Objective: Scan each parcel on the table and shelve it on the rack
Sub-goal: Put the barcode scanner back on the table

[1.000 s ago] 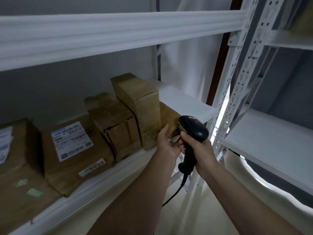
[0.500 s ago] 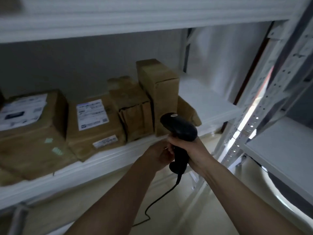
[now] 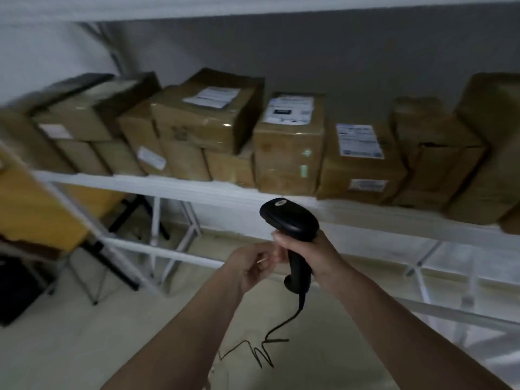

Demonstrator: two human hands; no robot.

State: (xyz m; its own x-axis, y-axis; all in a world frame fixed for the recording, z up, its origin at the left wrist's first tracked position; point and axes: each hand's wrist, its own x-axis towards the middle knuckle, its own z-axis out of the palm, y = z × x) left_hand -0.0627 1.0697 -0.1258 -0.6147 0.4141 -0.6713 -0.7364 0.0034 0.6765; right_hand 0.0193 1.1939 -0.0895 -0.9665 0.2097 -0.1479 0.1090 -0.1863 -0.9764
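My right hand (image 3: 312, 253) grips the handle of a black barcode scanner (image 3: 291, 220), held upright in front of the white rack shelf (image 3: 197, 190). Its cable (image 3: 270, 342) hangs down in loose coils. My left hand (image 3: 250, 264) hovers just left of the scanner handle with fingers loosely curled, holding nothing. Several brown cardboard parcels line the shelf, among them a labelled box (image 3: 289, 147) right behind the scanner and another labelled box (image 3: 360, 161) to its right. The view is motion-blurred.
A yellow table (image 3: 31, 209) on dark legs stands at the left, partly behind a slanted white rack upright (image 3: 84, 218). A dark object (image 3: 17, 288) sits on the floor at far left. White lower rack rails (image 3: 450, 311) cross at the right. Pale floor lies below.
The view has swung left along the shelf, so more parcels show. My left hand has come off the parcel at the shelf's right end and drawn back beside the scanner handle.
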